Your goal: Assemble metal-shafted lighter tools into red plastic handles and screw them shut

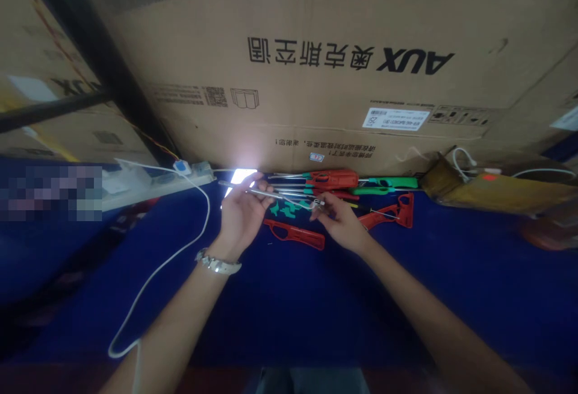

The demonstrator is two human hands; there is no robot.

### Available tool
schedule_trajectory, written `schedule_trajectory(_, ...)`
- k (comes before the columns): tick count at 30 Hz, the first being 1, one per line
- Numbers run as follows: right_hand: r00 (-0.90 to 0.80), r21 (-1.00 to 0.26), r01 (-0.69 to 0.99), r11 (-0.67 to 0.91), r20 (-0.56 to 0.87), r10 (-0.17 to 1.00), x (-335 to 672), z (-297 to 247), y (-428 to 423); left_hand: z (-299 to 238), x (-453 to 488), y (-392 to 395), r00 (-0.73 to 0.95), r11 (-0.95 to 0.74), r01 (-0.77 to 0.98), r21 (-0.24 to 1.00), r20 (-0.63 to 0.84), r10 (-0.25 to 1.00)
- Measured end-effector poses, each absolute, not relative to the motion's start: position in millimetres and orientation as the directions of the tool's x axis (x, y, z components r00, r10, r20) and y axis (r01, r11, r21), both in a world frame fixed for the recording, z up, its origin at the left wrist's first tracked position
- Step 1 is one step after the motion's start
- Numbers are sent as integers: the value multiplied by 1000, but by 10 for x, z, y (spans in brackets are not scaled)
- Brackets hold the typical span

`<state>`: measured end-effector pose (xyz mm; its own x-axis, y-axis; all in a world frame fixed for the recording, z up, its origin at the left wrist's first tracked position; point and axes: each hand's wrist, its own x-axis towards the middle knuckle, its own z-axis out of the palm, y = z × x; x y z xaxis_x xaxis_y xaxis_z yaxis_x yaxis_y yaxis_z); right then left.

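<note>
A: Where was the metal rod (237, 187), and what were the hands doing with it?

B: It was above the blue bench (289, 309), in the fingers of the left hand (239, 219). The right hand (341, 219) pinched a small pale part (318, 202), and a thin white wire (295, 203) ran between the two hands.

A: Did the wire enter the rod?

B: That I could not tell; the left fingers covered the place.

A: How was this work best done, in your opinion?

B: I judged that the left hand needed a firm grip, so that the rod did not turn. The right hand needed only a light pinch, with the wire slightly loose, because a strong pull could perhaps damage it.

A: And the things below?

B: Some small green pieces (289, 208) and a red half-shell (295, 234) lay near, under the hands. It seemed wise to work a little above them, so that nothing was pushed away.
</note>
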<state>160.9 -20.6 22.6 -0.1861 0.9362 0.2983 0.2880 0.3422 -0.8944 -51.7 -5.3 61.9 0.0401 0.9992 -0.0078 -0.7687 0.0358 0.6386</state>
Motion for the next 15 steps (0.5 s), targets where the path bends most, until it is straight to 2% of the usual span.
schedule_trajectory(4,-229,-985,52,162,146,962,1641,293,-190,609,-503,-66,116,131,-750,649,-65,991)
schedule_trajectory(9,-368,-983,-167,-72,-6,930,1667,385,-279,623,-498,-70,111,175,-737,653,-138,984)
schedule_trajectory(12,-379,-993,-103,-66,-22,925,1645,395,-325,627,-498,-64,96,161,-718,677,-132,987)
schedule_trajectory(15,-352,-996,48,79,57,934,1594,363,-350,619,-516,-52,78,141,-659,739,-119,990)
